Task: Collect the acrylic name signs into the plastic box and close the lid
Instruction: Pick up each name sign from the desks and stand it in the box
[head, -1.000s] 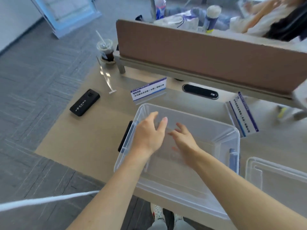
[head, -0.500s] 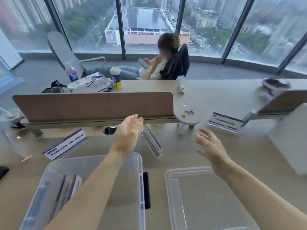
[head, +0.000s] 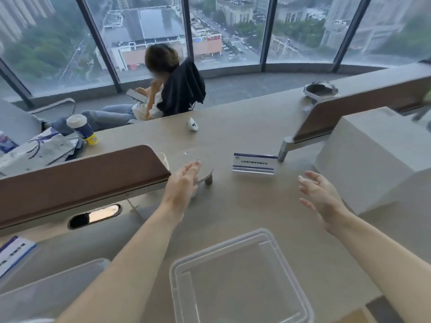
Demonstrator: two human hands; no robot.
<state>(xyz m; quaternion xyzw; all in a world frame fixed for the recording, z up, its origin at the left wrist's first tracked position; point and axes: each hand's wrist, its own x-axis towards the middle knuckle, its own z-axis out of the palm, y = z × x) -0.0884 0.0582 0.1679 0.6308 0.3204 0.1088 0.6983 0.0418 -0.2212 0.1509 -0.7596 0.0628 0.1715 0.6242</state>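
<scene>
Left hand (head: pixel 184 183) reached forward; plastic box (head: pixel 53 287) now mostly cropped.

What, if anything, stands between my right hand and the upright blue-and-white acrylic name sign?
Nothing visible does. Only bare beige desk lies between the right hand and the blue-and-white acrylic name sign.

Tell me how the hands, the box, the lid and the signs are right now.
left hand: open, empty
right hand: open, empty
plastic box: uncovered
lid: off, lying flat on desk
far name sign: upright on desk
near name sign: outside the box
</scene>
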